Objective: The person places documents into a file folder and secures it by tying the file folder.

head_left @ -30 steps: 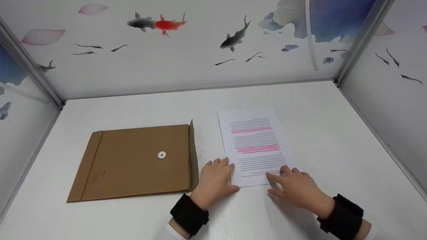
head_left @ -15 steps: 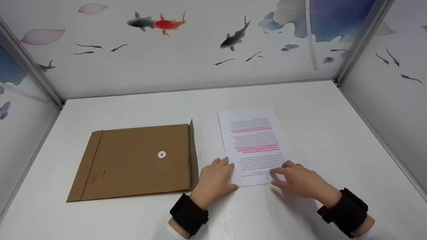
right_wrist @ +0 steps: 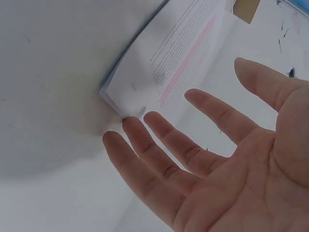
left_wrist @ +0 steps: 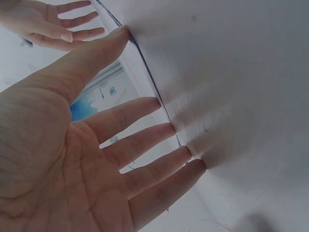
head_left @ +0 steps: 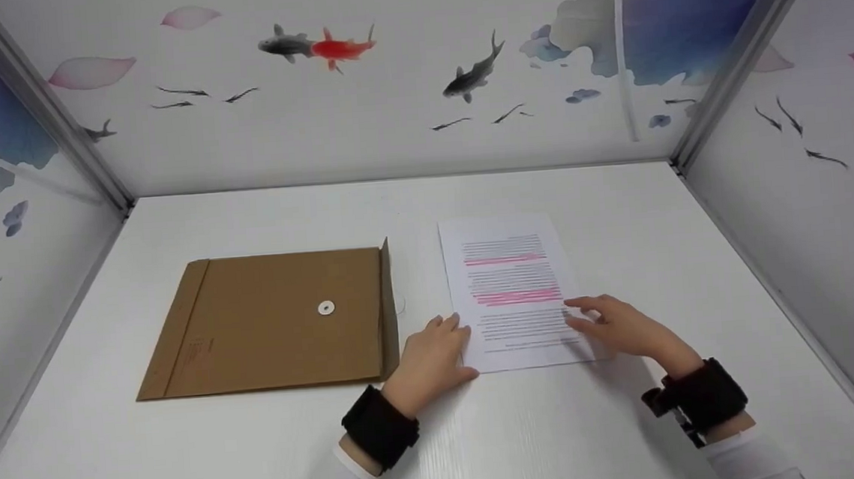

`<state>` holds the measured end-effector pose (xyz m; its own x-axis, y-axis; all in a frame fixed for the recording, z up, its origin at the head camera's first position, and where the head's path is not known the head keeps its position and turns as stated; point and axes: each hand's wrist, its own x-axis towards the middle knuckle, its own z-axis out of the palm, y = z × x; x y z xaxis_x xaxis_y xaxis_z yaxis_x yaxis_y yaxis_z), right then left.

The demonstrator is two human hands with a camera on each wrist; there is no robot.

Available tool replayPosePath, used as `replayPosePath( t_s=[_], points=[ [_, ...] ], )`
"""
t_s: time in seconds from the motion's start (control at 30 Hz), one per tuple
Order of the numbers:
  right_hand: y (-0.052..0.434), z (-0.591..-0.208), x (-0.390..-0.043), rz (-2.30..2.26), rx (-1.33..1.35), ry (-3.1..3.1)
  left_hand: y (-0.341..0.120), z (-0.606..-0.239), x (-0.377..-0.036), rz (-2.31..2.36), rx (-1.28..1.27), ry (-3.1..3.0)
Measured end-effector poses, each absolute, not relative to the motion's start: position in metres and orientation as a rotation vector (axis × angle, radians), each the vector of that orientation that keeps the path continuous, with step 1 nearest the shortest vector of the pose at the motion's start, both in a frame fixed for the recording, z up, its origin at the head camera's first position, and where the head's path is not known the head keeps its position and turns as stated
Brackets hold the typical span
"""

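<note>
A small stack of printed paper (head_left: 513,282) with pink highlighted lines lies flat on the white table. My left hand (head_left: 432,363) rests at the stack's lower left edge; in the left wrist view its straight, spread fingertips touch the edge and the table. At the lower right side, my right hand (head_left: 629,330) has its fingers loosely extended and holds nothing. In the right wrist view its fingertips are close to the corner of the stack (right_wrist: 140,82); whether they touch is hard to tell. Left of the paper lies a brown document envelope (head_left: 275,325).
The envelope carries a white round button (head_left: 326,307), and its flap (head_left: 387,310) stands partly raised on the right side. A thin string shows beside the flap. White panels printed with fish (head_left: 342,48) and petals enclose the table (head_left: 305,218) at the back and sides.
My right hand has moved up and to the right, from the paper's bottom edge to its right edge. The left hand, paper and envelope stay in place.
</note>
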<state>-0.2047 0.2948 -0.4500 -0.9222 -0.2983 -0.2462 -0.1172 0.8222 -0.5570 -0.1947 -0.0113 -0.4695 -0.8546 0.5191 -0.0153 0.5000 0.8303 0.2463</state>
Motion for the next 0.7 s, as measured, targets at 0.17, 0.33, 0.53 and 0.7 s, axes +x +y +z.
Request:
replayPosePath(
  t_s=[0.17,0.33,0.53,0.7],
  points=[
    [0.301,-0.454,-0.213,-0.882,-0.222,2.668,-0.012,-0.470,-0.194,0.368,0.818,2.925],
    [0.307,-0.458,-0.222,-1.048,-0.094,2.594,-0.012,-0.469,-0.194,0.363,0.819,2.925],
    [0.311,-0.462,-0.235,-1.201,0.025,2.518,-0.011,-0.469,-0.195,0.337,0.815,2.925],
    [0.311,-0.463,-0.241,-1.359,0.085,2.438,-0.011,-0.470,-0.195,0.319,0.821,2.928]
  ],
)
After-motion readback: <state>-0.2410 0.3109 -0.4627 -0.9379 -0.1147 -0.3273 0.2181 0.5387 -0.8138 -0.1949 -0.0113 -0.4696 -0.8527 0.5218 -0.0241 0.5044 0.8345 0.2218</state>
